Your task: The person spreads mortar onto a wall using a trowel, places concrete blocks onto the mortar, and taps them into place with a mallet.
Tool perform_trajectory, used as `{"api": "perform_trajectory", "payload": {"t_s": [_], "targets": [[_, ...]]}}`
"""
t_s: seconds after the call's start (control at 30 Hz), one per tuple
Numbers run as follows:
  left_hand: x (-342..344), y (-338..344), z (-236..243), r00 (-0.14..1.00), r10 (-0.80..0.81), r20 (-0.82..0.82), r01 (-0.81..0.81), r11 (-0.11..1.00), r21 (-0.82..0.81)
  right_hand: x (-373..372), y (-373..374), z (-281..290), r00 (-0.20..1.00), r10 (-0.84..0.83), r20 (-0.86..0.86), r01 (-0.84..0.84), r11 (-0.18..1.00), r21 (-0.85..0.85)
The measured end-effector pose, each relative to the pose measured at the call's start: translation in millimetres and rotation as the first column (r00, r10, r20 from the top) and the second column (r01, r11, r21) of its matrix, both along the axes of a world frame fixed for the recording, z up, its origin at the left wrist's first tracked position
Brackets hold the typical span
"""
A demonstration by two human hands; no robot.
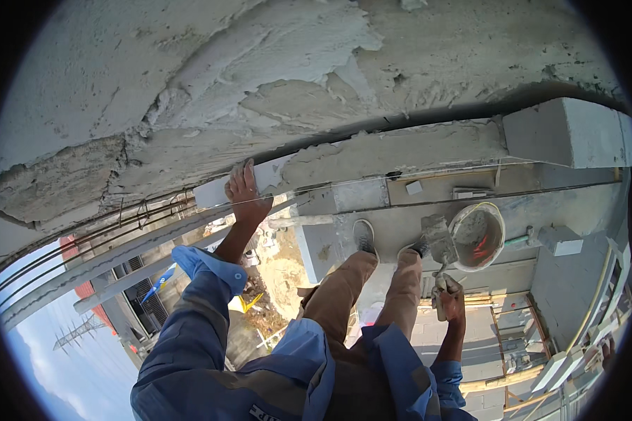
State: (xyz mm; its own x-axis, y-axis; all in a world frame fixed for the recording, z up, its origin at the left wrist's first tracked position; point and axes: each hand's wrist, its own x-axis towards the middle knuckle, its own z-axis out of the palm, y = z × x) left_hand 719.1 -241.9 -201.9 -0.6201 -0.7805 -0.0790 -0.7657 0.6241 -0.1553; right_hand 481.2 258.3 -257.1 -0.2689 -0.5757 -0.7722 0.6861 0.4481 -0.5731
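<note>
My left hand (247,193) reaches up to the row of blocks under the rough wall. Its fingers lie stretched over a white block (268,174) near the row's left end. Grey mortar (393,153) coats the row's top to the right of that hand. Lower right, my right hand (451,298) is closed around the handle of a trowel (439,238). The trowel's wide blade is smeared with mortar and overlaps the left side of a round bucket (500,235). Inside the bucket are grey mortar and something red.
A larger pale block (569,133) stands at the row's right end. A thin string (330,186) runs along the row. Steel bars (98,235) stick out at left, with ground far below. My shoes (364,235) stand on a grey platform; a small block (560,240) lies right of the bucket.
</note>
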Motion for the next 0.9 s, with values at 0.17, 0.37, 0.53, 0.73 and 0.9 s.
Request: {"api": "perform_trajectory", "payload": {"t_s": [0.17,0.37,0.53,0.73,0.9], "targets": [[11.5,-3.0,14.3,0.986,-0.032,-0.161,0.041,0.998,0.051,86.8,-111.9,19.1,0.974,0.158,-0.16,-0.207,0.907,-0.366],[70.9,35.9,9.9,0.908,0.044,-0.416,0.011,0.992,0.129,173.8,-233.5,71.0,0.398,0.307,-0.865,-0.53,0.846,0.057],[129.7,128.5,-1.8,0.825,0.43,-0.368,-0.208,0.835,0.51,202.5,-287.1,33.1,0.356,0.084,-0.931,-0.464,0.88,-0.098],[191.7,205.8,-12.3,0.847,0.53,0.049,-0.354,0.491,0.796,220.4,-319.9,6.4,0.177,0.041,-0.983,-0.361,0.932,-0.026],[207.4,205.6,-19.1,0.804,0.584,0.111,-0.411,0.411,0.814,222.0,-296.2,-3.8,0.357,0.086,-0.93,-0.328,0.944,-0.039]]}}
